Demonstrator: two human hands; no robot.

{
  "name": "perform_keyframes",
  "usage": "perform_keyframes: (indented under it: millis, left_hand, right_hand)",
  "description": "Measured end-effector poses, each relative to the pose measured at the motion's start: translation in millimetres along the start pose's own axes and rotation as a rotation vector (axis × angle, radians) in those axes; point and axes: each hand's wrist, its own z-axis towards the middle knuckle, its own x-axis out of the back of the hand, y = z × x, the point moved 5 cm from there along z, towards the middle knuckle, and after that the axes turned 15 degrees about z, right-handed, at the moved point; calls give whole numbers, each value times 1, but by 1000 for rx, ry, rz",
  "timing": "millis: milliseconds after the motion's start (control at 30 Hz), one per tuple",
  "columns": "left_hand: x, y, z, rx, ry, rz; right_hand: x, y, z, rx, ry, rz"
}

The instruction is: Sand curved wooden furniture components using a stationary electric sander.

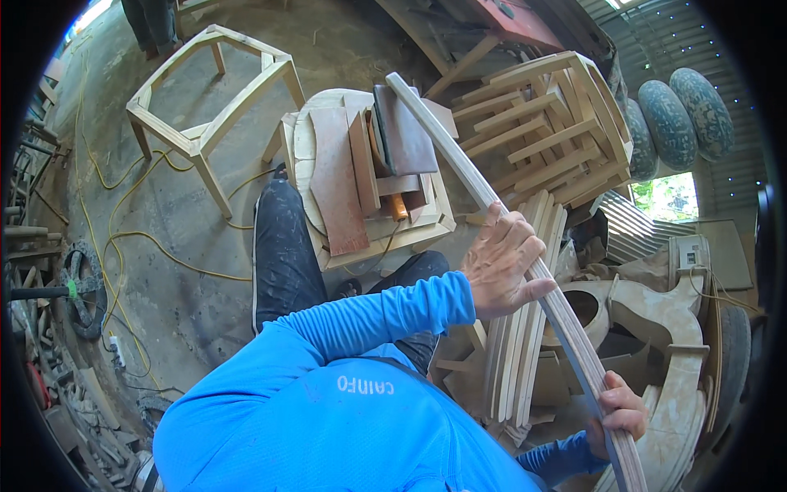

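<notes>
A long, narrow wooden strip point(455, 156) slants across my right side, from above the work stand down to the lower edge. My left hand point(502, 262) reaches across and is closed over its middle, with the thumb along the near side. Lower down, the fingers of my right hand point(619, 414) wrap round the same strip near its lower end. The strip's upper end lies over a dark flat pad point(406, 135) on the stand. Beside this pad are brown thin boards point(336, 180) and a tool with an orange handle point(398, 207).
A bundle of similar strips point(516, 353) leans beside my right side. Stacked wooden frames point(545, 123) stand beyond it. A six-sided legged frame point(205, 143) is at far left, near yellow cords point(156, 238) on the floor. Another person's legs point(152, 25) show at the top.
</notes>
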Motion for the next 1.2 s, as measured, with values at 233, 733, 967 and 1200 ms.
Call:
perform_keyframes:
  millis: [233, 733, 967, 1200]
  left_hand:
    - [-15, -182, 38, 107, -62, 241]
    - [8, -371, 94, 456, -515, 592]
    - [-34, -177, 18, -19, -486, 523]
    - [-47, -143, -17, 24, -740, 820]
  right_hand:
    - [-86, 140, 120, 100, -156, 138]
    - [-218, 309, 208, 119, 83, 249]
    - [-95, 220, 5, -100, 310, 424]
    - [-56, 134, -253, -378, 687, 646]
